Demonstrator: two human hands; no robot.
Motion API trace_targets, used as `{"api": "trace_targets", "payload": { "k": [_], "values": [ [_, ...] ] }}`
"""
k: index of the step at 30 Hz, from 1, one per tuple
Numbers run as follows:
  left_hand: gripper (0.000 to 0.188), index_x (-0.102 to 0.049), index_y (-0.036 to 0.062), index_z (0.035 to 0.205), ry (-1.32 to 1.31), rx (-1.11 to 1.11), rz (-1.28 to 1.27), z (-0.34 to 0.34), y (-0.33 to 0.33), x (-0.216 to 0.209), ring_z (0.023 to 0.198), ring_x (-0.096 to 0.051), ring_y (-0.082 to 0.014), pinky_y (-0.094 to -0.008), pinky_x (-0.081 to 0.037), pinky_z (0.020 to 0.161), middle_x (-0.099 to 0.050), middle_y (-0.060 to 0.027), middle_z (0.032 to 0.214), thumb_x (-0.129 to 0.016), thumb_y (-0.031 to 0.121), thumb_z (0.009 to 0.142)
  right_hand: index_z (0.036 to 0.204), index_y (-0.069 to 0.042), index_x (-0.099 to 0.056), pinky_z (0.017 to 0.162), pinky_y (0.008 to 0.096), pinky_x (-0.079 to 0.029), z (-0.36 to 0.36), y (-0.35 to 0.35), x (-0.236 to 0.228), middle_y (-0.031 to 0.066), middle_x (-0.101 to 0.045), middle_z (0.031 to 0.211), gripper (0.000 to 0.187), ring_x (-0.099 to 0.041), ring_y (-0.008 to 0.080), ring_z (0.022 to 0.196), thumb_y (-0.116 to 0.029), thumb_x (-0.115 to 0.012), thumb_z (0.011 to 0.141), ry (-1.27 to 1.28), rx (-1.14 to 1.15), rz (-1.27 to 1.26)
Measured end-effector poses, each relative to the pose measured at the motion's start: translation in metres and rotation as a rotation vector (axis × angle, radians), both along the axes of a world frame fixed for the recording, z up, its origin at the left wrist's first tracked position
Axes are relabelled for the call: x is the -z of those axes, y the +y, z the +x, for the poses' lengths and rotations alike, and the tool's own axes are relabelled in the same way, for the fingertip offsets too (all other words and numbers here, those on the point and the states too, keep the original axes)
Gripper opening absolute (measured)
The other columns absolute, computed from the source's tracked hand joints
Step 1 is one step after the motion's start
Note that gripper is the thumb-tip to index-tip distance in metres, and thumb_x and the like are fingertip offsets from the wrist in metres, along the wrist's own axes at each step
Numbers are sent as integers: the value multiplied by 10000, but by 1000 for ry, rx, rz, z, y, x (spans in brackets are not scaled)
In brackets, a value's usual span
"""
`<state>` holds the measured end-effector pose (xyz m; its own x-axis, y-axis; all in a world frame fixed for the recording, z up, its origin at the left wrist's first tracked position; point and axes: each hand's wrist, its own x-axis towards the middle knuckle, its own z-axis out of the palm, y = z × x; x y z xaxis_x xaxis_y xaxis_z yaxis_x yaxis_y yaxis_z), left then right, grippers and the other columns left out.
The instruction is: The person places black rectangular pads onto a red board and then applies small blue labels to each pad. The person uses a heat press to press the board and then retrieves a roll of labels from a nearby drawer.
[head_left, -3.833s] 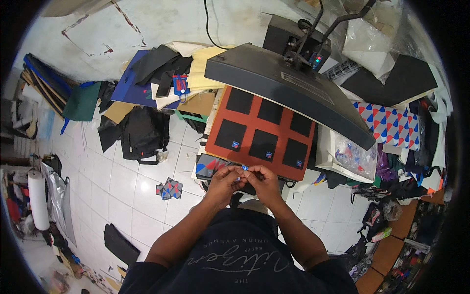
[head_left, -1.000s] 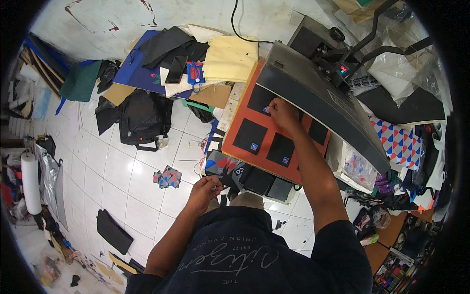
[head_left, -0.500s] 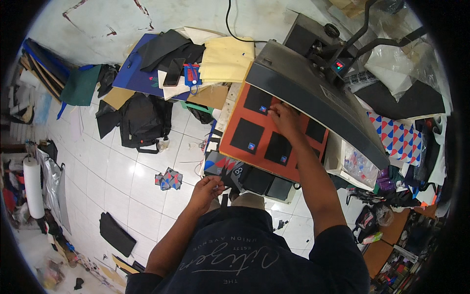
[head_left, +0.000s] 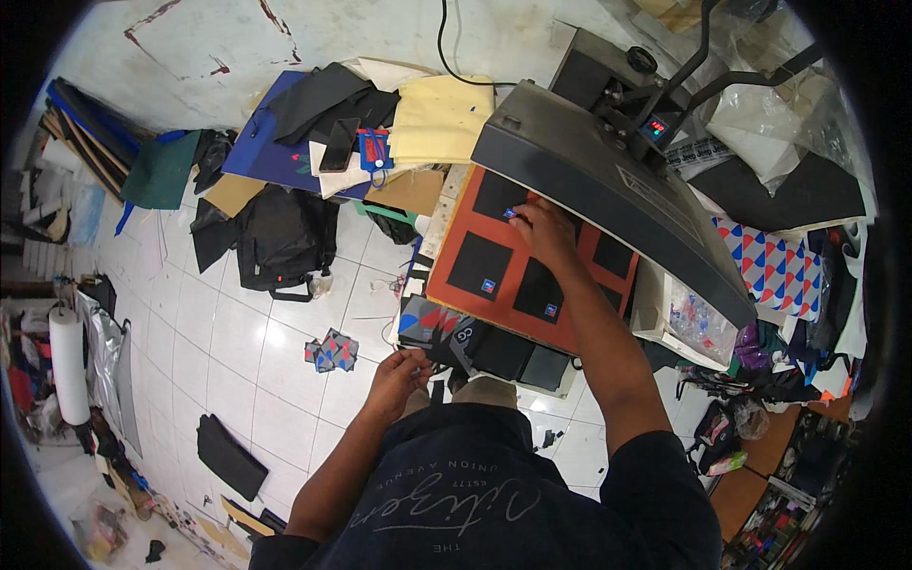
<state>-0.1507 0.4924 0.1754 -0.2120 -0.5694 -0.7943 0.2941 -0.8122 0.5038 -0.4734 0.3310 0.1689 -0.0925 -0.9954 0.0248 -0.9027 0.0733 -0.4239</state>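
Observation:
My right hand [head_left: 545, 232] reaches in under the raised upper plate of a heat press [head_left: 608, 180]. Its bent fingertips are closed at a small blue label [head_left: 510, 213] on the corner of a black fabric square [head_left: 496, 190]. More black squares lie in rows on the orange-red press bed [head_left: 456, 296], among them one at the left [head_left: 478, 262] and one at the front [head_left: 538, 293]; both carry a blue label. My left hand [head_left: 403, 374] is low by the bed's front edge, fingers curled in a pinch; what they hold is too small to make out.
Grey, red and blue printed pieces [head_left: 429, 325] and black pieces [head_left: 503, 351] lie below the bed's front edge. A phone [head_left: 339, 144] rests on sheets at the back left. A black bag [head_left: 283, 237] and patterned cards [head_left: 332, 351] are on the floor. A white box [head_left: 698, 323] stands right.
My right hand has moved slightly left and down, its fingertips now at the blue label. My left hand stays near the same place, still pinched. The view has shifted slightly.

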Motion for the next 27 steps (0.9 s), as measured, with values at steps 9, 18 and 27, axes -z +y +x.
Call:
{"api": "trace_targets", "payload": {
  "k": [9, 18, 27],
  "values": [
    [154, -586, 30, 986, -16, 22, -11, -4, -1, -5, 795, -603, -134, -241, -488, 707, -615, -53, 890, -601, 154, 895, 1001, -131, -686, 880, 358, -467, -2, -4, 2, 76, -616, 1059, 231, -595, 233, 1017, -294, -639, 845, -48, 31, 74],
    [153, -588, 30, 991, -33, 41, -14, -3, -2, -7, 792, -604, -132, -246, -495, 715, -617, -50, 892, -600, 149, 896, 1028, -150, -676, 913, 359, -456, -2, -4, 7, 60, -610, 1093, 254, -578, 243, 1056, -333, -614, 863, 60, 34, 54],
    [152, -583, 40, 994, -24, 51, -20, -3, 0, -2, 808, -604, -133, -251, -492, 723, -615, -45, 885, -596, 155, 896, 1071, -140, -657, 898, 366, -464, 0, -6, 1, 76, -610, 1082, 282, -583, 246, 1047, -333, -613, 870, 80, 33, 100]
  ]
}}
